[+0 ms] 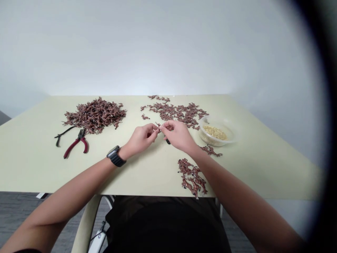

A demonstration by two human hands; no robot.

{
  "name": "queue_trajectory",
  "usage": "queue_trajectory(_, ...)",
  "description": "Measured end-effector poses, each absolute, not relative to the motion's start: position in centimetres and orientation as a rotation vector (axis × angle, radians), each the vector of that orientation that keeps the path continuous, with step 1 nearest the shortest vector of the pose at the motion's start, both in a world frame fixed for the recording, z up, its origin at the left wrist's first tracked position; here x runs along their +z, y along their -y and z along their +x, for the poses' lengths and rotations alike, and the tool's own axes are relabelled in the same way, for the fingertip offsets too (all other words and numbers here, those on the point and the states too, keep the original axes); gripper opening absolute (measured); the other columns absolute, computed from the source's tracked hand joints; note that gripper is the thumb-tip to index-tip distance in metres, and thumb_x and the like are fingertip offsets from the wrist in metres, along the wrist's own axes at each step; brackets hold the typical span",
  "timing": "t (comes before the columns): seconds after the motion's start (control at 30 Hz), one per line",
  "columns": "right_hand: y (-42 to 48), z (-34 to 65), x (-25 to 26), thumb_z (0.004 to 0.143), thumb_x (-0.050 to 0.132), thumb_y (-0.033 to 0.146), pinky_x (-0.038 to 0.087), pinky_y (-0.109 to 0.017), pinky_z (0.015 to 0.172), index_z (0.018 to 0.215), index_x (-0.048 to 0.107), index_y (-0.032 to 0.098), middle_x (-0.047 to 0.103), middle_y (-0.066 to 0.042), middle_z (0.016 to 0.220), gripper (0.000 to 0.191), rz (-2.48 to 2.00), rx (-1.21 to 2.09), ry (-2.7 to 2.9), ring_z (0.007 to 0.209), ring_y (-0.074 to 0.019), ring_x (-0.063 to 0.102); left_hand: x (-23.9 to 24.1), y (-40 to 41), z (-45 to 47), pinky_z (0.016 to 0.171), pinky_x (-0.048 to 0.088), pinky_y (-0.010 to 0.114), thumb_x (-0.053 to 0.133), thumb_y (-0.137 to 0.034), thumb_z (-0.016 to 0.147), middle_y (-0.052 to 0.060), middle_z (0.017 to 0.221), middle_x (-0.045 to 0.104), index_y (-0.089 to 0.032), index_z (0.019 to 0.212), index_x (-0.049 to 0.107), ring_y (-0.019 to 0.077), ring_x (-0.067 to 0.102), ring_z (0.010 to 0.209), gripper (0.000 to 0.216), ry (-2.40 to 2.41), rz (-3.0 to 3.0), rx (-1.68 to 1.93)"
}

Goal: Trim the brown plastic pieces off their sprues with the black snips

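Between the fingertips of my left hand (142,137) is a small brown animal figurine (158,125), thin-limbed and partly covered by the fingers. My right hand (176,133) meets it from the other side, thumb and forefinger pinched together; what lies in that pinch is too small to make out. A short black piece (167,141) juts out below the right hand, and I cannot tell whether it is held or lies on the table. Both hands are over the middle of the table (147,175).
A big heap of brown figurines (96,114) lies left, near red-handled pliers (76,144) and a dark thin tool (63,134). More figurines spread out behind my hands (179,112). A clear bowl (231,135) holds small gold pieces (215,133). A small figurine group (191,177) lies near the front edge.
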State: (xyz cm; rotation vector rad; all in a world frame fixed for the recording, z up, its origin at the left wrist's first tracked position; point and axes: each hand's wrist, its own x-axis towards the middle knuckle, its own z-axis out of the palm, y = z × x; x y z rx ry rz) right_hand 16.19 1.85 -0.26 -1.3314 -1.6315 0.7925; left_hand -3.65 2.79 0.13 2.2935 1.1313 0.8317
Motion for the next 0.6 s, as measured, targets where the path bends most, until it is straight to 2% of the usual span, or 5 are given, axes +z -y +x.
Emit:
queue_trajectory(0.2, -1.85, 16.44, -0.06, 0.094, 0.067, 0.038, 0.056, -0.031, 0.064, 0.086, 0.073, 0.020, 0.076, -0.006, 0.088, 0.020, -1.255, 0.941, 1.568, 0.065, -0.0166, 0.068, 0.58, -2.50, -3.59, 0.053, 0.033, 0.024, 0.052, -0.044, 0.106, -0.002, 0.064, 0.062, -0.018, 0.092, 0.066, 0.0103, 0.045, 0.052, 0.032, -1.072, 2.130, 0.839)
queue_trajectory(0.33, -1.94, 16.37, -0.35, 0.093, 0.068, 0.040, 0.056, -0.031, 0.065, 0.087, 0.074, 0.020, 0.076, -0.005, 0.084, 0.022, -1.258, 0.875, 1.594, 0.067, -0.0176, 0.068, 0.45, -2.53, -3.57, 0.054, 0.033, 0.024, 0.053, -0.040, 0.105, -0.002, 0.063, 0.062, -0.018, 0.090, 0.064, 0.0101, 0.046, 0.052, 0.029, -1.101, 2.220, 0.859)
queue_trajectory(0.5, -2.08, 16.44, -0.67, 0.093, 0.068, 0.043, 0.056, -0.033, 0.063, 0.089, 0.075, 0.021, 0.077, -0.005, 0.084, 0.024, -1.254, 0.880, 1.606, 0.065, -0.0177, 0.067, 0.10, -2.75, -3.75, 0.055, 0.031, 0.025, 0.052, -0.033, 0.105, -0.004, 0.062, 0.057, -0.018, 0.098, 0.063, 0.0103, 0.045, 0.051, 0.020, -1.114, 2.437, 0.874)
queue_trajectory(0.6, -2.08, 16.43, -0.75, 0.093, 0.068, 0.042, 0.058, -0.034, 0.067, 0.089, 0.075, 0.021, 0.077, -0.005, 0.084, 0.022, -1.246, 0.849, 1.611, 0.071, -0.0191, 0.069, -0.01, -2.86, -3.86, 0.055, 0.031, 0.025, 0.050, -0.032, 0.105, -0.004, 0.062, 0.056, -0.018, 0.100, 0.062, 0.0107, 0.045, 0.052, 0.019, -1.126, 2.513, 0.850)
